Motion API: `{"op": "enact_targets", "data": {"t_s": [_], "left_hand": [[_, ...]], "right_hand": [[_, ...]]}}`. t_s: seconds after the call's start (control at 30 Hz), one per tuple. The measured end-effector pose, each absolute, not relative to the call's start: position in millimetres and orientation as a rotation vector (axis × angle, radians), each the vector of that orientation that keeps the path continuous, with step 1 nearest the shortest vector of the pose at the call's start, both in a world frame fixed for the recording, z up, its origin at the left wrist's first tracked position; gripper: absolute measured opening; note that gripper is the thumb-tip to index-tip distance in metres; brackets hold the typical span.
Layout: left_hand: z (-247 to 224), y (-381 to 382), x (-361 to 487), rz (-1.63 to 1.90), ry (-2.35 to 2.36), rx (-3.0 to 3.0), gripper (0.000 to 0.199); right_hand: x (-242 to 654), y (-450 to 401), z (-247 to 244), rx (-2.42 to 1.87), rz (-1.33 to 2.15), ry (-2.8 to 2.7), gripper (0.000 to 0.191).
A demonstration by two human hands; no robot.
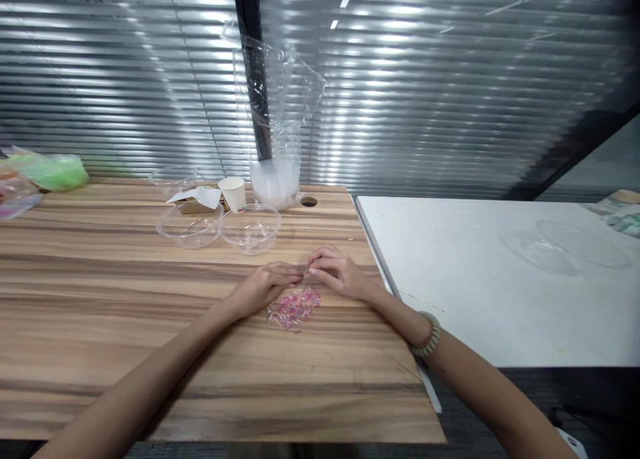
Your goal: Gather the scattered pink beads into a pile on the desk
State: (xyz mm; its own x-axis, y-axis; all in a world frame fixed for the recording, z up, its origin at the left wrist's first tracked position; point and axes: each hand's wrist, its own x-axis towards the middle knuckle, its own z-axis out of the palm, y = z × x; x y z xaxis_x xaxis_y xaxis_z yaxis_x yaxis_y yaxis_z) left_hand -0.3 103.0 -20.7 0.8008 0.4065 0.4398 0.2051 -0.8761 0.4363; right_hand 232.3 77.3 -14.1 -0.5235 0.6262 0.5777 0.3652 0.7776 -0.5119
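A loose pile of small pink, tube-shaped beads lies on the wooden table. Just behind it my two hands meet at the fingertips. My left hand rests low beside the pile with its fingers pressed together. From the other side my right hand pinches thumb against fingers, almost touching the left fingertips. Whatever is between the fingers is too small to make out. A thin thread or wire shows beside my right forearm, which wears a beaded bracelet.
Two clear plastic bowls stand behind my hands, near a paper cup. A clear bag with stacked containers is at the back. Green packaging lies far left. Clear lids rest on the white table.
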Motion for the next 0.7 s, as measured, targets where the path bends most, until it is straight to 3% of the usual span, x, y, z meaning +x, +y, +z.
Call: {"op": "enact_targets", "data": {"t_s": [0.7], "left_hand": [[-16.7, 126.4, -31.2, 0.856, 0.649, 2.705, 0.027]], "right_hand": [[234.5, 79.6, -17.2, -0.756, 0.445, -2.166, 0.033]]}}
